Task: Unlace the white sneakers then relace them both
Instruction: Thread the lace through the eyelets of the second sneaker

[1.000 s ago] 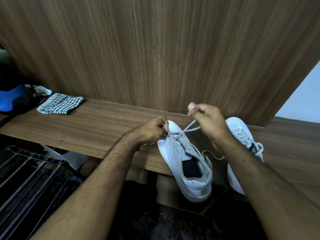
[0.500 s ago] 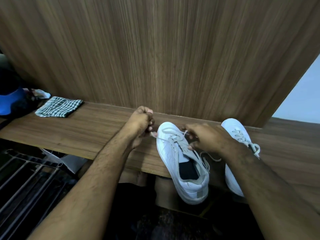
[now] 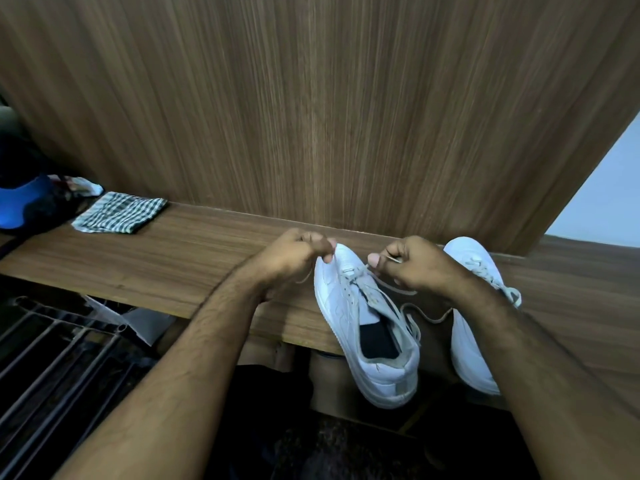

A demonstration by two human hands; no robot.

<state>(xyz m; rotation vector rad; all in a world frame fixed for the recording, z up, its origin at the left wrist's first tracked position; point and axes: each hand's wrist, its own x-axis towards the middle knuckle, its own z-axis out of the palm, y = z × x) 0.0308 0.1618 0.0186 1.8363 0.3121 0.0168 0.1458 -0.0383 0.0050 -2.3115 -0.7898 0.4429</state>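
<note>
Two white sneakers lie on a wooden ledge (image 3: 194, 268), toes toward the wall. The nearer sneaker (image 3: 367, 323) has its tongue open and its lace (image 3: 429, 315) only through the lowest eyelets, a loose loop trailing to its right. My left hand (image 3: 298, 254) pinches one lace end at the toe's left side. My right hand (image 3: 412, 265) pinches the other end just right of the toe. The second sneaker (image 3: 474, 271) is laced and partly hidden behind my right forearm.
A folded checked cloth (image 3: 121, 211) lies on the ledge at the left, beside a blue and black object (image 3: 20, 202). A wood-grain panel (image 3: 311, 116) rises behind the ledge. A metal rack (image 3: 52, 348) sits below at the left.
My right hand dropped from above the sneaker to its eyelets, then drew back to the right with a lace end. My left hand moved out left and returned to the toe.
</note>
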